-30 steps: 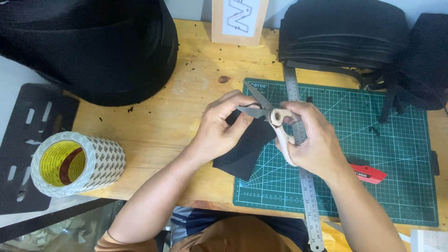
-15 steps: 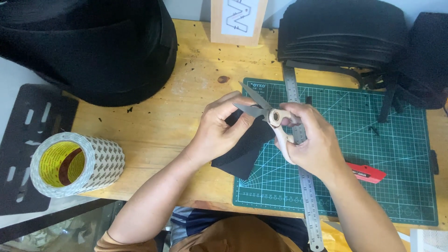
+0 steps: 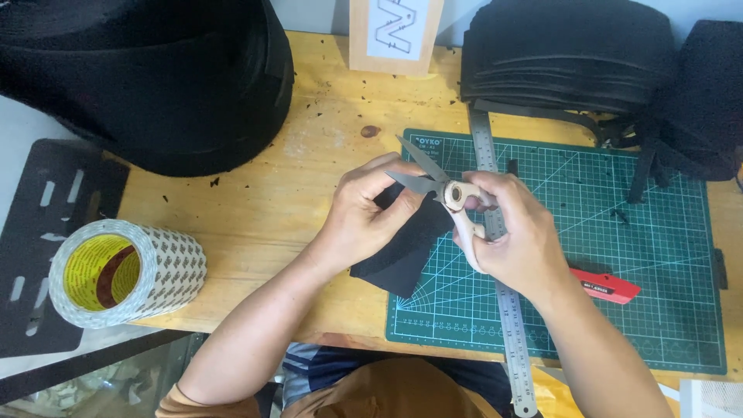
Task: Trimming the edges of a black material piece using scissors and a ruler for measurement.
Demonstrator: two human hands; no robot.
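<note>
Fabric [image 3: 402,251] looks limp and light: your left hand [image 3: 364,217] pinches its top edge near the blades while your right hand [image 3: 511,232] grips the scissors [image 3: 441,186], blades parted.

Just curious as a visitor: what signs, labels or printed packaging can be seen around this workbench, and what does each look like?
Sign: back edge of the bench, upright tan board with a white panel and dark zigzag mark.
Tape roll: left edge, fat white roll with small repeated print, yellow core.
Utility knife: on the green mat, red with a small printed label.
</note>
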